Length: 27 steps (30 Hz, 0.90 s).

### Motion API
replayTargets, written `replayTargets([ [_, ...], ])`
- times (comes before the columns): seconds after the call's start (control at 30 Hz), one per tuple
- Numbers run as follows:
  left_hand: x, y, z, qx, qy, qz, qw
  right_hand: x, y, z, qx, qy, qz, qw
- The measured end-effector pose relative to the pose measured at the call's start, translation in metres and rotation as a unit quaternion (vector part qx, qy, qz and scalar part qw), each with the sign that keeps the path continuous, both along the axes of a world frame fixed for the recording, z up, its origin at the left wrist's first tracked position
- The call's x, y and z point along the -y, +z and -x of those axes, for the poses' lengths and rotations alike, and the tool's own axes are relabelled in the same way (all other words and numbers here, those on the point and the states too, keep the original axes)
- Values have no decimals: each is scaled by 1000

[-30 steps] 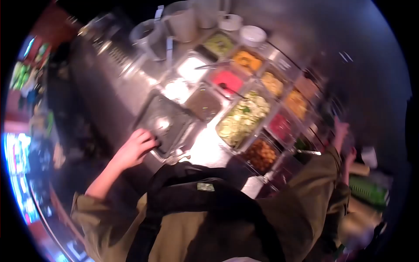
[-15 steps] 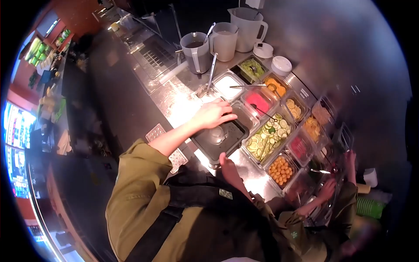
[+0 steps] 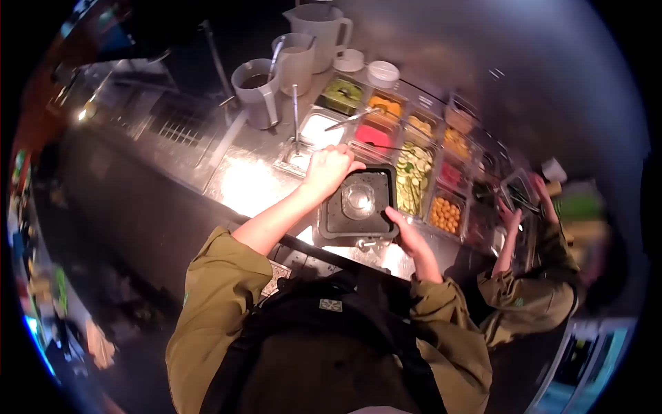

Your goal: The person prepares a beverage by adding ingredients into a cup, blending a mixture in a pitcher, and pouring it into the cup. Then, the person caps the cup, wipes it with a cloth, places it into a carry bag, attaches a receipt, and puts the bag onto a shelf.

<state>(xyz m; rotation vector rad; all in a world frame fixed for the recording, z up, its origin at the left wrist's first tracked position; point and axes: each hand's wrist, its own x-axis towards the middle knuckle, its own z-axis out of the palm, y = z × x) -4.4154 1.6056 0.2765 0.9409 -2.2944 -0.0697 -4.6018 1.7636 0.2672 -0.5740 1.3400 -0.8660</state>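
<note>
A black square tray [image 3: 332, 212] with rounded corners and a raised rim is between my hands, over the near edge of the steel counter. In its middle sits a round clear piece [image 3: 359, 201], like a small cup. My left hand [image 3: 329, 172] grips the tray's far left corner, fingers curled over the rim. On the near right side, my right hand [image 3: 408, 233] holds the edge with its thumb on top; its other fingers are mostly hidden. Just beyond the tray are tubs of sliced limes [image 3: 414, 172], pink food [image 3: 376, 136] and white food [image 3: 323, 130].
Tall jugs [image 3: 256, 93] stand at the back left, near white round lids [image 3: 383, 74]. A tub of orange balls [image 3: 446, 214] is to the right. Farther right, a co-worker's hands [image 3: 510, 217] hold a clear container [image 3: 518, 193]. A metal grate [image 3: 181, 124] lies at left.
My view has turned, so the counter appears rotated and shifted left. The tray looks more level and squarer to me, still in both hands. The co-worker's hands now hold a clear container.
</note>
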Motion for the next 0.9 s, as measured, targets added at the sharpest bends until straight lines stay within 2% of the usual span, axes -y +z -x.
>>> replayTargets([
  [0.1,0,-6,-10,-46,-26,-7,999,1,-2,2,-1,-12,0,1000],
  [0.17,-4,10,-14,-58,-29,8,998,1,-8,1,-96,0,15,995],
  [0.2,-1,7,-15,-49,-33,23,998,-1,-8,-5,-196,19,88,976],
  [0.23,1,5,-18,-38,-35,37,998,-1,9,-15,-259,37,95,961],
  [0.3,-4,6,-23,17,13,-22,1000,8,20,-8,-357,126,-36,925],
  [0.43,0,12,-14,65,10,51,997,11,2,-1,-321,110,5,941],
  [0.5,2,17,21,40,-48,-70,996,11,5,-3,-305,99,18,947],
  [0.53,-3,37,43,87,-22,-178,980,14,1,0,-273,111,20,955],
  [0.57,-2,38,63,112,-4,-188,976,16,-3,5,-239,121,22,963],
  [0.63,0,33,84,197,29,-294,935,12,24,-4,-245,118,-18,962],
  [0.7,-4,22,87,168,57,-262,949,10,-6,2,-156,98,35,982],
  [0.73,-1,28,90,184,76,-263,944,16,-9,10,-151,146,-29,977],
  [0.8,-11,33,93,184,86,-269,942,5,-3,13,-118,148,-45,981],
  [0.83,-14,30,92,159,79,-262,949,-1,33,10,-119,169,-31,978],
  [0.87,-10,28,88,134,82,-258,953,-13,-9,14,-65,122,90,986],
  [0.9,-9,31,90,158,87,-279,943,-9,-2,9,-1,82,77,994],
])
